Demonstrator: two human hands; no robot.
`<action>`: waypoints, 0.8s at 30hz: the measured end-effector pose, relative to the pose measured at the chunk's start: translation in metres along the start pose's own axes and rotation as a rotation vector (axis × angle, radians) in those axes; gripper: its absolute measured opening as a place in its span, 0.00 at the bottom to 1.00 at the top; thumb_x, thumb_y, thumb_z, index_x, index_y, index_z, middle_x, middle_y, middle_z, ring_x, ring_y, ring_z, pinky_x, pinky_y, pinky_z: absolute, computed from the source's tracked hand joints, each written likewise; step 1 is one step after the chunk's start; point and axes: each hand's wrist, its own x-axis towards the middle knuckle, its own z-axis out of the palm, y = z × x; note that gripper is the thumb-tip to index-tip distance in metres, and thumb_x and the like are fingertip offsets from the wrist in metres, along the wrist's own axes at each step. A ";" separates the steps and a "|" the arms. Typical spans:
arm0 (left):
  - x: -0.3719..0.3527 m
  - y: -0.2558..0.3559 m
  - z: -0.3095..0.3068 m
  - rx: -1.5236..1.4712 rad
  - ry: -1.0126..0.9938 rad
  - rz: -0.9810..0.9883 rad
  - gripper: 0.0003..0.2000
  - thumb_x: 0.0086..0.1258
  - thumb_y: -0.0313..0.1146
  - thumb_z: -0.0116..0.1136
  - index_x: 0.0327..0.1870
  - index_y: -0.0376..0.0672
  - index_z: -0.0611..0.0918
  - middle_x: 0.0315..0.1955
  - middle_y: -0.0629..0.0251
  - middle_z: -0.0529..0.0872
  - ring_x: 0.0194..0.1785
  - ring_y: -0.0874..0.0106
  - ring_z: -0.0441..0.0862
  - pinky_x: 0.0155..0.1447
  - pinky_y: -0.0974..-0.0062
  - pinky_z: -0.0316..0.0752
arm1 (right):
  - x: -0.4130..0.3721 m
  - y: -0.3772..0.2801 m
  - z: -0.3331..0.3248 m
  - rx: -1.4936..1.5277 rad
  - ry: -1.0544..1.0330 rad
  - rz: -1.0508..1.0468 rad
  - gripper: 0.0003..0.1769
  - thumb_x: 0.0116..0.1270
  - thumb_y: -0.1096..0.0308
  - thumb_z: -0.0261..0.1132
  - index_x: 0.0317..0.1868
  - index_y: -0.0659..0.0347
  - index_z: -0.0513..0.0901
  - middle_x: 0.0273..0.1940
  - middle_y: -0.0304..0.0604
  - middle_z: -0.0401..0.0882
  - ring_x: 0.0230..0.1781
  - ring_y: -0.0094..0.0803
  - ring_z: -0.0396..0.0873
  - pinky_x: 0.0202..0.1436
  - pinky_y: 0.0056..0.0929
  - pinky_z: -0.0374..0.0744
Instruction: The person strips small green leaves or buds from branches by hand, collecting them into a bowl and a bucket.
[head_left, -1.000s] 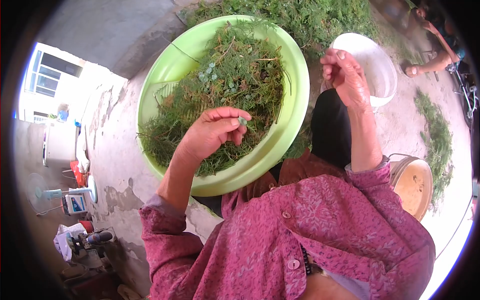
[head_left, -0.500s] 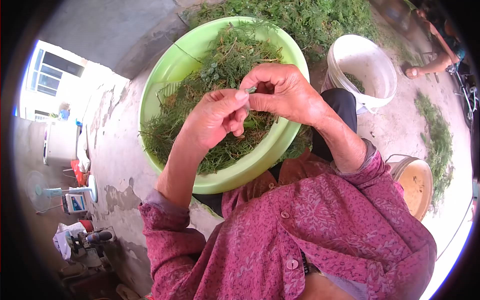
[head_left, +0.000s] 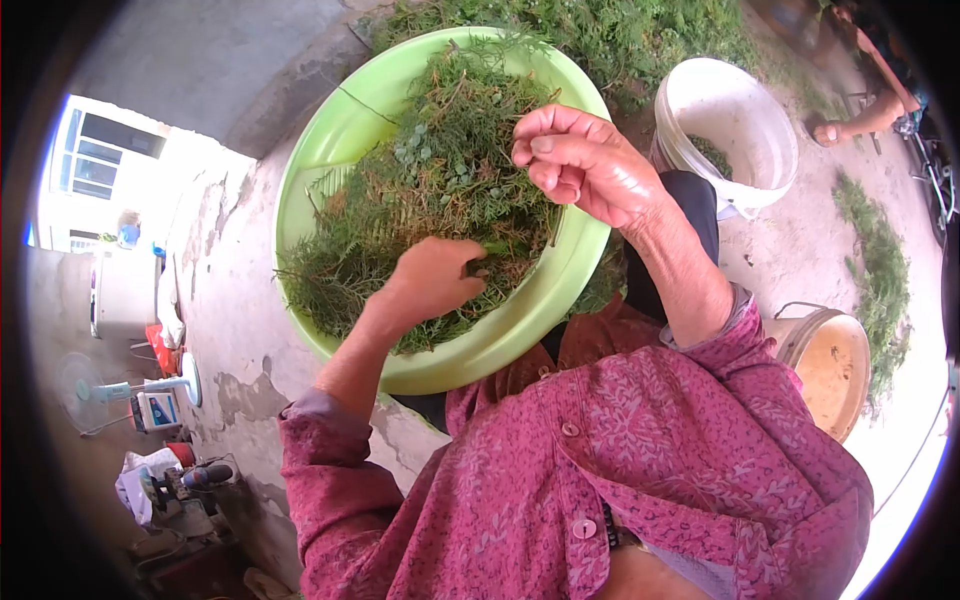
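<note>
A light green plastic tub (head_left: 310,150) holds a heap of evergreen sprigs (head_left: 470,130), with small bluish-green cones (head_left: 412,143) among them. My left hand (head_left: 430,282) is down at the near part of the heap, its fingers curled and their tips partly hidden among the greens. Above the tub's right rim, my right hand (head_left: 590,165) is raised with thumb and fingers bent together. What its fingertips hold, if anything, is too small to make out.
Right of the tub, a white bucket (head_left: 775,160) has some greenery at its bottom. Another bucket (head_left: 835,375) lies tilted near my right elbow. Cut branches (head_left: 650,40) are piled behind the tub. A person's leg (head_left: 865,118) shows far right; a fan (head_left: 190,378) stands left.
My hands were together above the tub, fingering a small green piece. They have parted: the left went down into the sprigs, the right moved up and right.
</note>
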 end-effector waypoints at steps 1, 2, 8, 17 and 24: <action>0.005 -0.001 0.008 -0.097 0.030 0.047 0.13 0.55 0.29 0.54 0.43 0.44 0.79 0.29 0.53 0.81 0.35 0.56 0.80 0.40 0.61 0.74 | 0.000 0.002 0.000 -0.044 -0.026 0.005 0.04 0.63 0.72 0.60 0.37 0.63 0.76 0.28 0.39 0.76 0.19 0.16 0.69 0.17 0.13 0.64; 0.011 -0.002 0.018 -0.099 0.023 0.047 0.13 0.55 0.29 0.54 0.43 0.44 0.79 0.29 0.53 0.81 0.35 0.56 0.80 0.40 0.61 0.74 | -0.001 0.004 -0.001 -0.089 -0.051 0.011 0.04 0.63 0.72 0.60 0.37 0.63 0.76 0.28 0.38 0.76 0.18 0.16 0.68 0.16 0.13 0.61; 0.052 -0.013 0.046 0.517 0.046 0.309 0.14 0.51 0.29 0.56 0.41 0.47 0.77 0.27 0.61 0.77 0.31 0.60 0.79 0.36 0.62 0.74 | -0.001 0.007 -0.002 -0.082 -0.030 0.004 0.06 0.64 0.69 0.61 0.36 0.63 0.76 0.26 0.35 0.72 0.16 0.14 0.62 0.16 0.12 0.59; 0.042 -0.022 0.036 0.091 0.221 0.316 0.08 0.54 0.26 0.56 0.35 0.44 0.79 0.29 0.60 0.79 0.31 0.59 0.79 0.36 0.65 0.74 | -0.003 0.006 0.001 -0.148 -0.060 -0.011 0.06 0.63 0.69 0.62 0.33 0.62 0.76 0.24 0.34 0.71 0.17 0.14 0.64 0.17 0.13 0.62; 0.016 -0.025 0.013 -0.545 0.462 0.239 0.03 0.63 0.24 0.56 0.36 0.38 0.78 0.27 0.70 0.79 0.33 0.80 0.75 0.38 0.81 0.72 | 0.000 0.009 -0.002 -0.175 -0.072 -0.013 0.07 0.65 0.66 0.60 0.37 0.61 0.76 0.24 0.32 0.71 0.16 0.14 0.62 0.17 0.12 0.60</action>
